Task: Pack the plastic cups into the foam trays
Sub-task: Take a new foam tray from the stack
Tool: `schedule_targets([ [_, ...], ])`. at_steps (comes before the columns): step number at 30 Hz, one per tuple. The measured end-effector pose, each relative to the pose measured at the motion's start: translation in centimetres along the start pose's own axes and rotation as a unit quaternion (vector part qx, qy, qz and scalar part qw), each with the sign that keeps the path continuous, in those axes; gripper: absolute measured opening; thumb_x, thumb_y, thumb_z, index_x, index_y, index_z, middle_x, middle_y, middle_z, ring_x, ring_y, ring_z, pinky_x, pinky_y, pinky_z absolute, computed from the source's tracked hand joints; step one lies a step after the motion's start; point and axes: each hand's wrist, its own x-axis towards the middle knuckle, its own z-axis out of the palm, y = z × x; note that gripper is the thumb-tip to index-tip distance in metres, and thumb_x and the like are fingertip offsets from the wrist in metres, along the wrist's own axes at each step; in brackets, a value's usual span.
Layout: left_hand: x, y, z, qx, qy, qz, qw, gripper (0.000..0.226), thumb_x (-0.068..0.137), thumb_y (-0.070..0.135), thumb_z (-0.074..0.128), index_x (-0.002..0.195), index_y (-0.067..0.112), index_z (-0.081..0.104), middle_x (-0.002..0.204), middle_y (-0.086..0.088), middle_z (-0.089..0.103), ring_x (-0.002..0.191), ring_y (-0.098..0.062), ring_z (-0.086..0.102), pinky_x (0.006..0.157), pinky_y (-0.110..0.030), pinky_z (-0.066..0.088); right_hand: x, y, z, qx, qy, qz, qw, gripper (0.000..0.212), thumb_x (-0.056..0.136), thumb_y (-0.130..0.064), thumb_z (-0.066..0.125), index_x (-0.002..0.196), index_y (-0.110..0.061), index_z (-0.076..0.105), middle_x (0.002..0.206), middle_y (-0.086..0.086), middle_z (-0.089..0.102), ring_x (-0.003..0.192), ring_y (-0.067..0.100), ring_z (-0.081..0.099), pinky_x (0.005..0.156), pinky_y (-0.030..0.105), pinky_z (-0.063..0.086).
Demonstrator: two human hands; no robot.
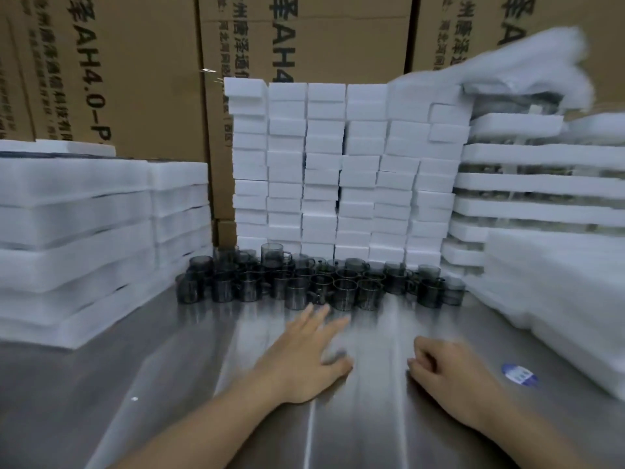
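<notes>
near: left hand [304,353] low over the steel table [169,384], fingers straight and slightly spread, holding nothing. right hand [453,377] beside it, fingers curled under, nothing visible in them. both are motion-blurred. blue sticker [519,374] on the table right of the right hand.

mid: plastic cups [338,286] are dark, see-through and handled, crowded along the back of the table, some stacked. left fingertips [318,311] point at the front row and sit just short of it, not touching. right hand is well apart from the cups.

far: foam trays [67,231] stacked left, more on the right — white foam blocks [338,164] walled up behind the cups, cardboard boxes [135,62] last.
</notes>
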Motion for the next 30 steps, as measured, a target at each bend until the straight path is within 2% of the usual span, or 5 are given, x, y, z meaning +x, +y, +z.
schedule_targets([
  [15,-0.9,-0.3,0.4,0.019,-0.077,0.018,0.997,0.072,0.102,0.08,0.021,0.167,0.051,0.02,0.179,0.013,0.007,0.165,-0.009,0.005,0.132,-0.035,0.006,-0.8,-0.5,-2.3,-0.015,0.053,0.002,0.999,0.025,0.091,-0.033,0.061,0.078,-0.023,0.043,0.068,-0.006,0.055,0.069,0.017,0.052,0.065,0.039,0.044],
  [19,-0.8,-0.4,0.6,0.021,-0.074,0.021,0.997,0.073,0.101,0.082,0.019,0.167,0.051,0.02,0.179,0.014,0.009,0.165,-0.009,0.007,0.132,-0.035,0.008,-1.0,0.0,-4.9,-0.012,0.265,-0.036,0.964,0.008,0.098,-0.031,0.062,0.101,-0.035,0.056,0.106,-0.017,0.052,0.067,0.013,0.057,0.062,0.037,0.047],
  [22,-0.7,-0.3,0.6,0.022,-0.065,0.023,0.997,0.071,0.103,0.079,0.022,0.167,0.048,0.023,0.179,0.013,0.013,0.164,-0.01,0.009,0.13,-0.033,0.01,-0.8,1.0,-7.7,-0.026,0.386,0.009,0.922,0.03,0.097,-0.026,0.063,0.125,-0.027,0.055,0.147,-0.01,0.041,0.058,0.02,0.057,0.062,0.035,0.045],
  [26,-0.8,-0.3,0.7,0.017,-0.055,0.026,0.998,0.068,0.105,0.075,0.025,0.167,0.045,0.027,0.177,0.013,0.018,0.163,-0.01,0.014,0.128,-0.032,0.013,-1.6,3.3,-10.8,-0.056,0.402,0.142,0.903,0.046,0.096,-0.03,0.06,0.139,-0.031,0.044,0.168,-0.008,0.019,0.062,0.03,0.055,0.066,0.039,0.044],
  [30,-0.8,-0.2,0.6,0.017,-0.056,0.022,0.998,0.068,0.105,0.075,0.025,0.167,0.045,0.027,0.178,0.012,0.017,0.163,-0.009,0.013,0.129,-0.032,0.011,-2.4,5.0,-11.9,-0.063,0.344,0.22,0.91,0.046,0.1,-0.033,0.056,0.143,-0.026,0.044,0.164,0.004,0.032,0.077,0.035,0.055,0.075,0.045,0.048],
])
